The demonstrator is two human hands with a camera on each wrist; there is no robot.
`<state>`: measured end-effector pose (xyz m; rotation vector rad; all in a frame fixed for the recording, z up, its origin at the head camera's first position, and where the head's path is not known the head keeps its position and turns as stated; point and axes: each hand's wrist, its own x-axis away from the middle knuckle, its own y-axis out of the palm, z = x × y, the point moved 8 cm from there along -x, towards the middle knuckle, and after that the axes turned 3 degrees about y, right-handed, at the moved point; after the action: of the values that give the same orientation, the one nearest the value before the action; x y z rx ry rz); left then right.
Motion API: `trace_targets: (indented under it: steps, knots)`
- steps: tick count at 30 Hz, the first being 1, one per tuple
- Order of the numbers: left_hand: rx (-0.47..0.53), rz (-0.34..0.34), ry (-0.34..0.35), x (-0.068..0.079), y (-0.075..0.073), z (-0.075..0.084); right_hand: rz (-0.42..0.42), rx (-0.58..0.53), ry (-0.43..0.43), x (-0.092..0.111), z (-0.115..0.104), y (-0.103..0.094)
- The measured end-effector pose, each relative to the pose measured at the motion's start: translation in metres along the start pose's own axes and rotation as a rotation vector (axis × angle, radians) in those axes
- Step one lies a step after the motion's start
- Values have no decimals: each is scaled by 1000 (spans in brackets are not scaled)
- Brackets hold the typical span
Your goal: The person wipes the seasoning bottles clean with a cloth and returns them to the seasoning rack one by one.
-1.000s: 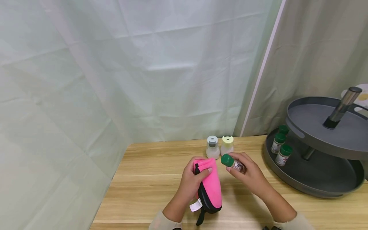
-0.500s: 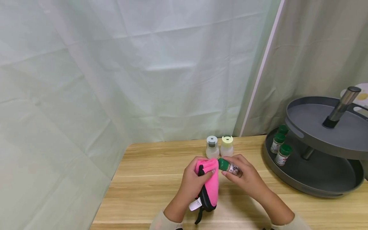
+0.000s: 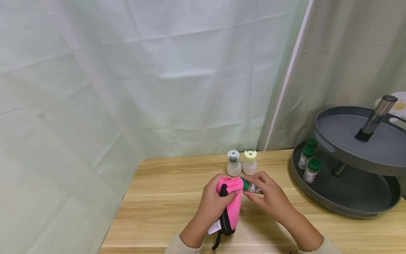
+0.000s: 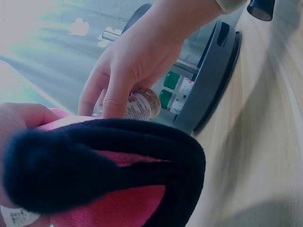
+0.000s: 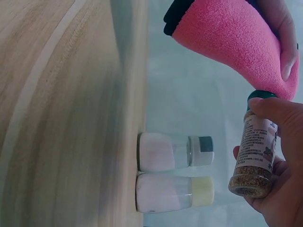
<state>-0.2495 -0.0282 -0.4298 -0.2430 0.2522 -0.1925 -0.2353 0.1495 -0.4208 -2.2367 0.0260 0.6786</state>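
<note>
In the head view my left hand (image 3: 211, 203) grips a pink plush cloth (image 3: 235, 211) with black trim, a white tag and a dangling black strap. My right hand (image 3: 272, 197) holds a spice jar (image 3: 255, 189) on its side, its green cap (image 3: 245, 184) toward the cloth. From the right wrist, the jar (image 5: 255, 146) shows a printed label and brown grains at its base, and the pink cloth (image 5: 232, 42) meets its cap. Black trim (image 4: 156, 137) fills the front of the left wrist view, hiding the cap end of the jar (image 4: 143, 104).
Two seasoning shakers, one with a grey lid (image 3: 234, 163) and one with a yellow lid (image 3: 250, 163), stand behind the hands. On the right is a grey two-tier round rack (image 3: 349, 208), its lower tier bearing several green-capped jars (image 3: 312, 171). Pale curtains (image 3: 196, 88) hang behind the wooden table (image 3: 158, 211).
My right hand has brought the jar left and slightly down until its cap meets the pink cloth. The cloth's lower end has swung a little left.
</note>
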Motion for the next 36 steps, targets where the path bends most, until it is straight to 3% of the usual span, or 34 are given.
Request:
trace_targets:
  steps: [13,28,36]
  knots:
    - [-32,28,-20,-2,-8,0,9,44,-137,4,-10,0]
    - [-34,37,-35,-1,-11,-4,22,-61,-83,4,-10,-7]
    - [-27,-7,-5,2,-6,-2,22,-81,-23,1,-4,-9]
